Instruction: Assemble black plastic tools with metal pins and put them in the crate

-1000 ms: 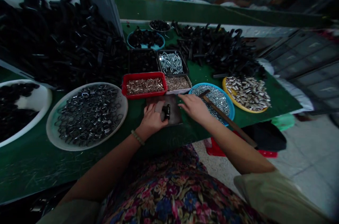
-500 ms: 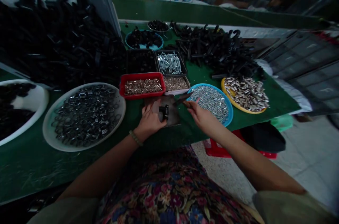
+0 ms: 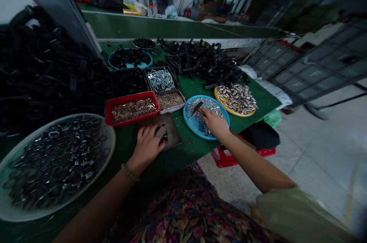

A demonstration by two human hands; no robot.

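My left hand (image 3: 147,142) is closed around a small black fitting (image 3: 162,132), keeping it down on a flat metal plate (image 3: 173,132). The fingers cover part of the fitting, so its full shape is hidden. Over the round blue tray (image 3: 187,126), my right hand (image 3: 214,121) grips a hammer (image 3: 197,107) by its handle. Its dark head points away to the left, above small shiny metal nuts (image 3: 209,104) in the tray. Most of the handle is hidden in the hand.
A red bin (image 3: 132,122) of copper-coloured rivets stands behind the plate, beside a tray of small parts (image 3: 171,100). Bolts (image 3: 161,79) lie farther back. A yellow tray (image 3: 235,112) of metal sleeves is at right, a large tray of rings (image 3: 57,166) at left. Black parts (image 3: 197,59) are heaped behind.
The view has swung to the right. My right hand has carried the hammer from beside the plate to over the blue tray. My left hand stays on the black fitting on the plate.
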